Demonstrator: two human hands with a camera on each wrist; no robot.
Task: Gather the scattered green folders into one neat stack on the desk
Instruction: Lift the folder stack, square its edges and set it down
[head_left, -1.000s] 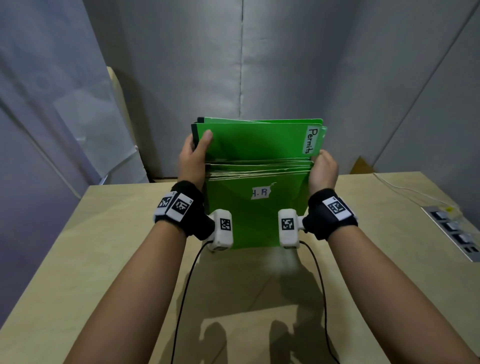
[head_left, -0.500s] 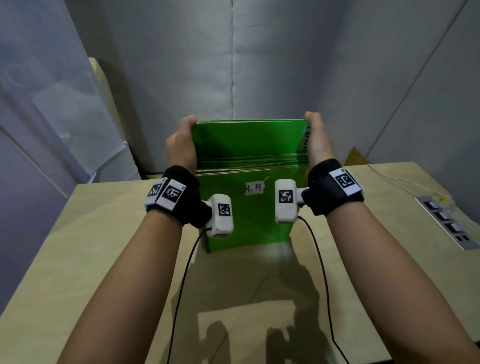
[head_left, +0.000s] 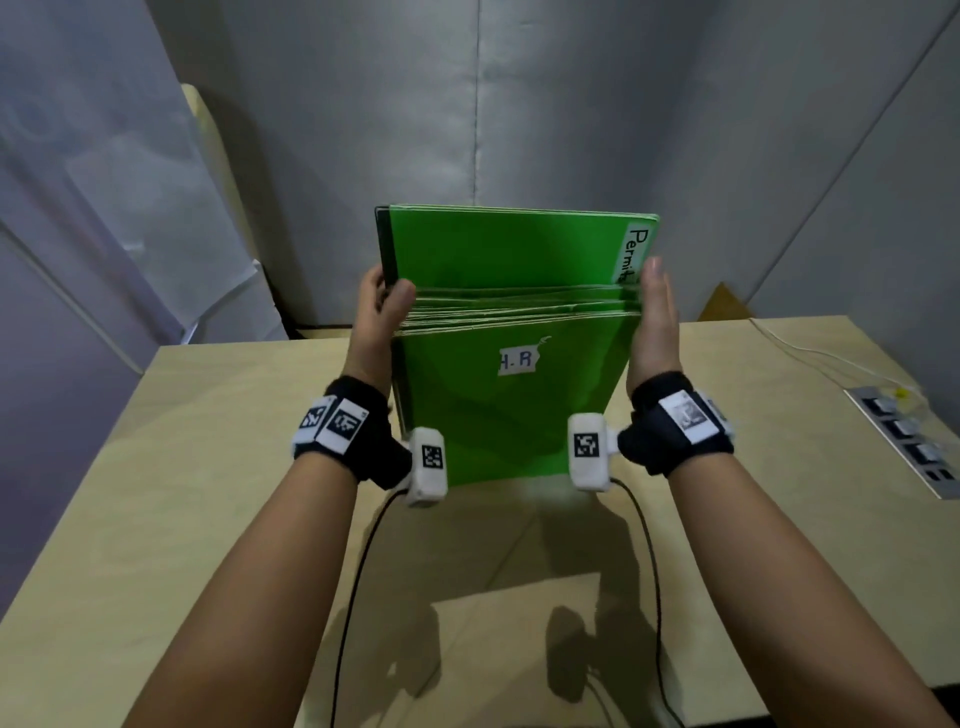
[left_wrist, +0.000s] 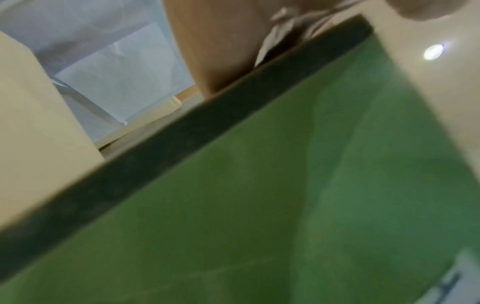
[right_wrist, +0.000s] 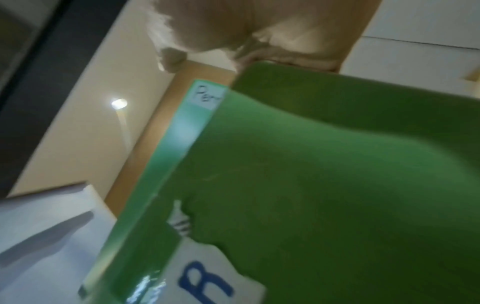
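green folders (head_left: 514, 395) upright on desk (head_left: 208, 467), left hand (head_left: 382, 306) gripping, right hand (head_left: 654, 317) flat; power strip (head_left: 904, 436) rightward

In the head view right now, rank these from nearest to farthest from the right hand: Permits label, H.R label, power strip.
1. Permits label, beside the right hand's fingertips, top right of the folders.
2. H.R label, on the front folder, to the left.
3. Power strip, desk's far right edge.

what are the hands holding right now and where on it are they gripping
Both hands hold the stack of green folders, stood on edge on the desk. The left hand grips its left side edge; the right hand presses flat against its right side edge.
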